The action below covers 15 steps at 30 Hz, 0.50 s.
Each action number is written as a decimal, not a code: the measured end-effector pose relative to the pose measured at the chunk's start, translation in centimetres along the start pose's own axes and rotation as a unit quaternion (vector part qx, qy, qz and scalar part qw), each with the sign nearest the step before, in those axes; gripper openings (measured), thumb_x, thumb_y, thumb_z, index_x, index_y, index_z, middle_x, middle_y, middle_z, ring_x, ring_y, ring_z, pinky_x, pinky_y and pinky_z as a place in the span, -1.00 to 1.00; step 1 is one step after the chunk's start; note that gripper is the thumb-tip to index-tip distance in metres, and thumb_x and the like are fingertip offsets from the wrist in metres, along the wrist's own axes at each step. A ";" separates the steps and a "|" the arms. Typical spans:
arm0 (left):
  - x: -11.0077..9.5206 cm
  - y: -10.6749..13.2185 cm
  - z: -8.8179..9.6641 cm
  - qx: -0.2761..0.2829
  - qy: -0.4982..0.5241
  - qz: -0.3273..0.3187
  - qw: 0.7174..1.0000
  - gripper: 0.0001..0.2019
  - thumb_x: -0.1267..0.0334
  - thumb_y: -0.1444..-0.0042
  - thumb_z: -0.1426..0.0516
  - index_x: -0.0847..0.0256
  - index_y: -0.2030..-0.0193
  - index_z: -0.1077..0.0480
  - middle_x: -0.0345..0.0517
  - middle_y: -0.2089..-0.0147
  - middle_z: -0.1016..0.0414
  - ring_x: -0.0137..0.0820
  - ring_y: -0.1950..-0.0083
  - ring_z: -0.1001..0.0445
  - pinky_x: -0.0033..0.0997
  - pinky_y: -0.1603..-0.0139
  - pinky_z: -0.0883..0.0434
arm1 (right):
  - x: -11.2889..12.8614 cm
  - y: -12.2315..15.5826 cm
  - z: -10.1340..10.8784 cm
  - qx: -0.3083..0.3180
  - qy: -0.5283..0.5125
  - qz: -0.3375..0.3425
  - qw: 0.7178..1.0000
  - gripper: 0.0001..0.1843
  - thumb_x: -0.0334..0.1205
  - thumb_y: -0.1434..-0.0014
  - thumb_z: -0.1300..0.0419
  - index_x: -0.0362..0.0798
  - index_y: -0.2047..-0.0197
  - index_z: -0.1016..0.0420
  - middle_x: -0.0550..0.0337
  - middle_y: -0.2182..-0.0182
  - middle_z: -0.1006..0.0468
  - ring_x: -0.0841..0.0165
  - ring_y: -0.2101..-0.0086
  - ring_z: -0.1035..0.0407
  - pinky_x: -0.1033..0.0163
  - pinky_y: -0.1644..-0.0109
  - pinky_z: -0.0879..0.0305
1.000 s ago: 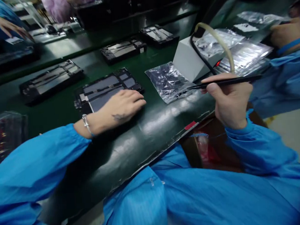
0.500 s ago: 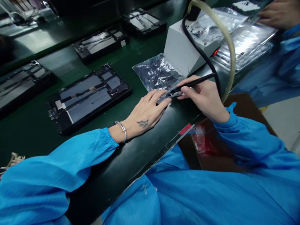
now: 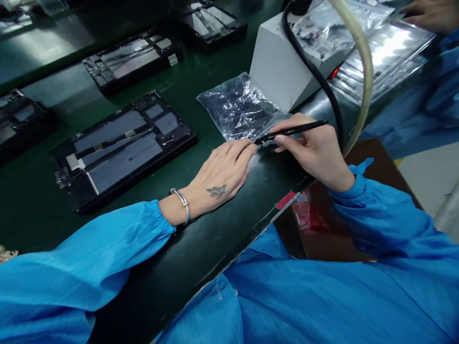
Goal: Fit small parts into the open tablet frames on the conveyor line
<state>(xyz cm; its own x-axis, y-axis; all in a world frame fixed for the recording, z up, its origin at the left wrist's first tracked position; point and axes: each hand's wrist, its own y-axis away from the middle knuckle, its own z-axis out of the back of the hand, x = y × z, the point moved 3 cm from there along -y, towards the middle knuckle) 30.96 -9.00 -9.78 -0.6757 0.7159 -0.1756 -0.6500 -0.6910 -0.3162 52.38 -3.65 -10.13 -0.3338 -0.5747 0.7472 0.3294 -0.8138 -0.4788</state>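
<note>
A clear plastic bag [image 3: 236,103] with small dark parts in it lies on the green bench top. My left hand [image 3: 218,175] rests at its near corner, fingertips pinched on the bag's edge; the thumb is mostly hidden. My right hand [image 3: 314,145] holds black tweezers [image 3: 301,130] between thumb and fingers, their tips reaching the bag's mouth beside my left fingertips. What the tips touch is too small to make out. Left of the bag, an opened tablet-like device [image 3: 122,149] lies with its inner side up, its flat cables showing.
A white box [image 3: 276,63] with a red-lit switch stands behind the bag, with another bag of parts [image 3: 322,33] on it. A black cable and pale hose [image 3: 365,59] arch near my right hand. Silvery trays [image 3: 395,58] and a co-worker's hand [image 3: 433,8] are at right. More devices [image 3: 133,59] stand behind.
The view has shifted, so the devices appear further left. My left fingers have drawn closer together at the bag's edge. The tweezers still point into the bag's near corner.
</note>
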 end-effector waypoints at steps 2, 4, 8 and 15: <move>0.0 -0.1 0.0 0.003 0.001 0.001 1.000 -0.58 0.30 -0.46 0.09 0.41 -0.36 -0.22 0.31 -0.37 -0.33 -0.08 -0.35 -0.36 -0.02 -0.33 -0.42 | 0.0 0.0 0.0 -0.002 0.007 -0.002 1.000 -0.82 -0.15 -0.36 -0.30 0.03 0.01 -0.65 0.18 0.11 -0.60 0.37 0.23 -0.54 0.28 0.22 -0.66; 0.0 -0.2 0.0 0.004 0.004 0.003 1.000 -0.58 0.30 -0.46 0.10 0.41 -0.36 -0.22 0.31 -0.36 -0.33 -0.08 -0.35 -0.36 -0.01 -0.33 -0.42 | 0.0 -0.1 -0.1 -0.006 0.012 -0.002 1.000 -0.81 -0.14 -0.36 -0.31 0.02 0.02 -0.66 0.18 0.12 -0.61 0.37 0.25 -0.55 0.29 0.24 -0.65; 0.3 -0.2 -0.2 0.012 0.007 0.010 1.000 -0.58 0.29 -0.46 0.10 0.38 -0.37 -0.23 0.30 -0.37 -0.32 -0.08 -0.33 -0.37 0.02 -0.34 -0.42 | 0.0 -0.1 0.1 -0.038 -0.027 -0.003 0.999 -0.79 -0.05 -0.33 -0.34 0.00 0.09 -0.67 0.18 0.16 -0.63 0.38 0.26 -0.57 0.32 0.25 -0.63; 0.3 -1.1 0.7 -0.020 -0.069 -0.050 0.996 -0.57 0.33 -0.44 0.05 0.29 -0.38 -0.27 0.30 -0.45 -0.25 0.01 -0.47 -0.24 0.12 -0.38 -0.37 | 1.2 4.0 4.9 -0.158 -0.266 -0.084 0.947 -0.65 0.09 -0.22 -0.44 -0.02 0.16 -0.60 0.24 0.35 -0.59 0.37 0.31 -0.59 0.26 0.24 -0.66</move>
<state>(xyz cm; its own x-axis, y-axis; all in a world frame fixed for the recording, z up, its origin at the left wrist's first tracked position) 31.27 -8.09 -8.80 -0.6513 0.7587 -0.0119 -0.7040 -0.6101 -0.3635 57.65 -7.18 -8.87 0.1612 -0.3778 0.9117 0.0022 -0.9237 -0.3832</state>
